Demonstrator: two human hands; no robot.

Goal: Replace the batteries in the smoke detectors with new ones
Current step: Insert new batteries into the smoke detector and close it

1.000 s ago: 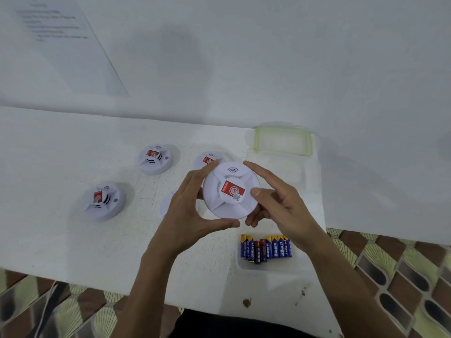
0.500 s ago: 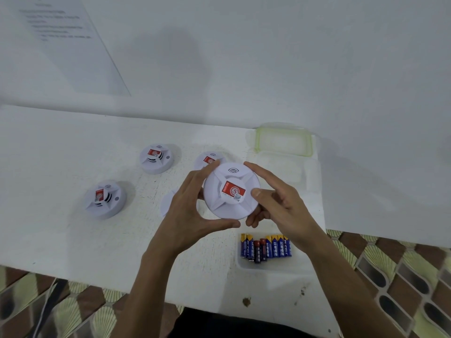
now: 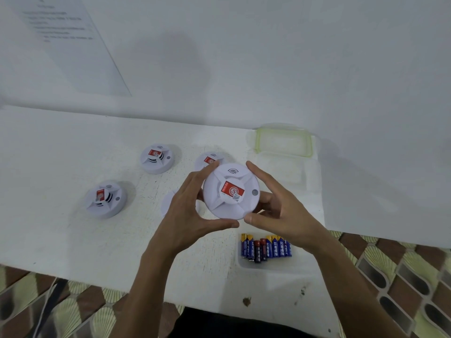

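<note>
I hold a round white smoke detector [image 3: 231,191] with a red label above the white table [image 3: 61,235], its face toward me. My left hand [image 3: 192,211] grips its left rim and my right hand [image 3: 278,211] grips its right rim and underside. Two more detectors [image 3: 156,158] [image 3: 105,199] lie on the table to the left. Another detector [image 3: 208,159] peeks out behind my left fingers. A white round piece [image 3: 168,203] lies partly hidden under my left hand. Several blue and red batteries [image 3: 266,248] sit in a clear tray [image 3: 268,264] below my right hand.
A clear container lid with a green rim [image 3: 283,142] lies at the back right of the table. A printed sheet [image 3: 63,40] hangs on the white wall behind. Patterned floor tiles [image 3: 402,276] show past the table's front and right edges.
My right hand has shifted its hold: the thumb now sits at the detector's lower rim and the fingers curl underneath. The detector has turned slightly clockwise, showing a small button at its right.
</note>
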